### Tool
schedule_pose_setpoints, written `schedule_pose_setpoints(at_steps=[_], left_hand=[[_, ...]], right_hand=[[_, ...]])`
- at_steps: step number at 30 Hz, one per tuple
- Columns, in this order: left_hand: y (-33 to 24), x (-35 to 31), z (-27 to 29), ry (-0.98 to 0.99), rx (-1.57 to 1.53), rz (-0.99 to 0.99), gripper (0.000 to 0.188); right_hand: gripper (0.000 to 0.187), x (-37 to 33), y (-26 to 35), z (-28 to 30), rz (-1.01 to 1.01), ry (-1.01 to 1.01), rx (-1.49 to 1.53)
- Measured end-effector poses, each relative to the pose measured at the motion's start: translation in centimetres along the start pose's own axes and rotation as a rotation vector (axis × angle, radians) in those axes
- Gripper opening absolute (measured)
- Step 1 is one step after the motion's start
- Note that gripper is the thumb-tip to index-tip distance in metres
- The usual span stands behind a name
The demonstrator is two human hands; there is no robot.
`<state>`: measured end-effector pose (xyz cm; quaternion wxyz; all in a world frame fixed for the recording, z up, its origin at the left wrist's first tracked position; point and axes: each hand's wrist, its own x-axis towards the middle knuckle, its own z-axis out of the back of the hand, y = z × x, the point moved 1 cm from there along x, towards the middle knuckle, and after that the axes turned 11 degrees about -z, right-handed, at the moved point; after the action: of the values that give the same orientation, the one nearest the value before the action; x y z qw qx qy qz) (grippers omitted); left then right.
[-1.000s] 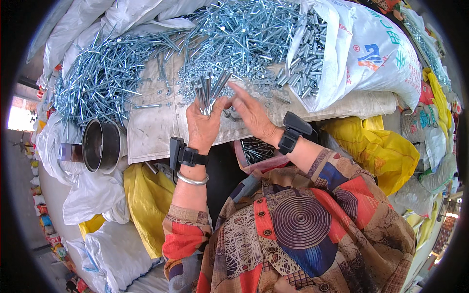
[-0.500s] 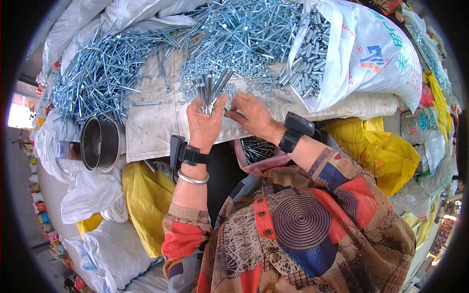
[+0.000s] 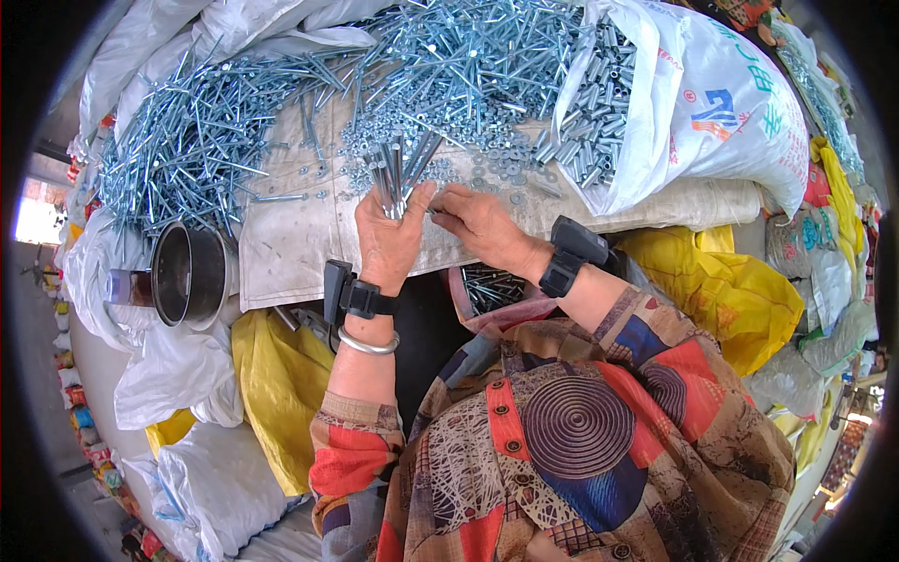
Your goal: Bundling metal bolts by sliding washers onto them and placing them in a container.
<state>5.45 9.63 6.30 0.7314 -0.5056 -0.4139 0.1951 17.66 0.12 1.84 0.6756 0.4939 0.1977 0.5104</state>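
My left hand (image 3: 389, 242) is closed round a bundle of bolts (image 3: 397, 173), long shiny metal shanks that fan upward out of the fist. Close beside it, my right hand (image 3: 485, 225) is pinched, thumb against bent fingers. Whatever lies in that pinch is too small and hidden to make out. Both hands hover over the front of a pale cloth (image 3: 295, 258). Just beyond them lie small nuts (image 3: 375, 136) and flat washers (image 3: 506, 169) in a loose scatter.
Heaps of long bolts (image 3: 192, 140) cover the far and left side. Metal sleeves (image 3: 599, 117) spill from a white sack (image 3: 740, 112) at right. A black pot (image 3: 194, 276) stands front left. A pink-rimmed container (image 3: 510, 314) with bolts sits below the cloth edge, near yellow sacks (image 3: 721, 290).
My right hand has shifted slightly, its fingers lower and closer together beside the left fist. My left hand keeps its hold on the bolts, almost unmoved.
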Motion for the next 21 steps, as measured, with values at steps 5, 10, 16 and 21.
schedule_pose_setpoints(at_steps=[5, 10, 16, 21], left_hand=[[0.0, -0.1, -0.4, -0.008, -0.049, 0.006, 0.022], [0.4, -0.1, -0.1, -0.024, 0.008, 0.038, 0.020], [-0.5, -1.2, 0.3, -0.025, -0.145, 0.243, 0.023], [-0.6, -3.9, 0.7, 0.002, -0.349, 0.463, 0.027]], right_hand=[[0.021, 0.0, 0.1, -0.3, 0.023, -0.028, -0.154], [0.017, 0.0, 1.0, -0.4, -0.007, -0.050, -0.220], [0.014, -1.7, 1.4, 0.9, 0.151, 0.073, -0.369], [0.020, -5.5, 1.4, 3.1, 0.112, 0.179, -0.447]])
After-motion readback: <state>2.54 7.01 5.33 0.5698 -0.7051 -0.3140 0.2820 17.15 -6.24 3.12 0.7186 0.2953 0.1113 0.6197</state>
